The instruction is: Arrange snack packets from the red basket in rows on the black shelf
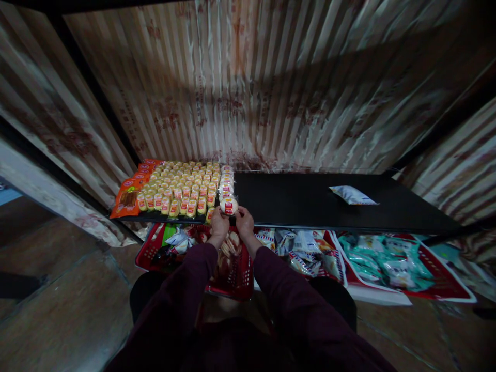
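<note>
Head view shows your left hand (219, 223) and your right hand (244, 222) side by side at the front edge of the black shelf (310, 199), both grasping one round wrapped snack packet (229, 205) between the fingertips. That packet sits at the near end of a column of like packets (227, 181), touching the one behind it. Just to its left, small yellow packets (182, 188) fill the shelf in tight rows, and orange packets (129, 196) lie along the far left edge. Well apart to the right, a single white packet (352, 195) lies on the bare shelf. Below your wrists a red basket (236, 281) holds mixed snacks, and green packets (387, 258) lie on a red sheet to the right, on the floor
</note>
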{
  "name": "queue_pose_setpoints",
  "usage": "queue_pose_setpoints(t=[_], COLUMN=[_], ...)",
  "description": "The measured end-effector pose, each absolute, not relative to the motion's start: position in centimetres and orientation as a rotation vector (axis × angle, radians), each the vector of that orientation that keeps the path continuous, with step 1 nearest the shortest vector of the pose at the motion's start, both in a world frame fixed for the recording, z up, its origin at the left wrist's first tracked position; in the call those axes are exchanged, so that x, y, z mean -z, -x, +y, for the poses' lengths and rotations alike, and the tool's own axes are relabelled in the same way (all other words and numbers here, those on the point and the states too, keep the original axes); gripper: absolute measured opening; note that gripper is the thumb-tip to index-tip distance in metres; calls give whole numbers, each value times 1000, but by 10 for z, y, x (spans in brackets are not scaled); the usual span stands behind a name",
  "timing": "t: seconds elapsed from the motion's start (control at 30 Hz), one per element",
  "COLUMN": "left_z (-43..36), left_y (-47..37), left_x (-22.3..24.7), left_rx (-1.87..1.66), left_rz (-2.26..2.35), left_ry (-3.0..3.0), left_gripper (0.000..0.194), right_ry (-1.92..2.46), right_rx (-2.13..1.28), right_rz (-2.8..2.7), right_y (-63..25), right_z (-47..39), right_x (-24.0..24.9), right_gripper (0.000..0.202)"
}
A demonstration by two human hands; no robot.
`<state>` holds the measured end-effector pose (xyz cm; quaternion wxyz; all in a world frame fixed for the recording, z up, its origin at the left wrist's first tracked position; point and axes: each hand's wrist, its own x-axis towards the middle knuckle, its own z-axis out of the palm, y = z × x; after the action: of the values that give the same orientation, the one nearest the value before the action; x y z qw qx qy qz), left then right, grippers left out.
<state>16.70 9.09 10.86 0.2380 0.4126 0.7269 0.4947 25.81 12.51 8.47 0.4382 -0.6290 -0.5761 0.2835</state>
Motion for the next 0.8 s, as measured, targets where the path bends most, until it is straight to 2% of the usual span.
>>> queue_pose_setpoints(t=[0.17,0.47,0.67,0.8], left_z=[100,111,117,118], left_y=[-167,-171,-176,-177], left_x=[-112,-108,-100,-97], left_rx=[-1314,-1201,-1251,-1242], left_rz=[2044,2189,2173,2165], left_ry=[-1153,-1220,-1188,-1188], left_gripper=[41,31,38,45], right_ry=[1610,1686,1659,1687], right_rx=[-620,-550,-537,-565], right_rz=[-1529,-1672,-1703,-1673], right_y=[-256,-255,-257,-258], right_z=[136,160,169,169], right_x=[-80,-81,-78,-78], right_gripper=[24,22,20,26])
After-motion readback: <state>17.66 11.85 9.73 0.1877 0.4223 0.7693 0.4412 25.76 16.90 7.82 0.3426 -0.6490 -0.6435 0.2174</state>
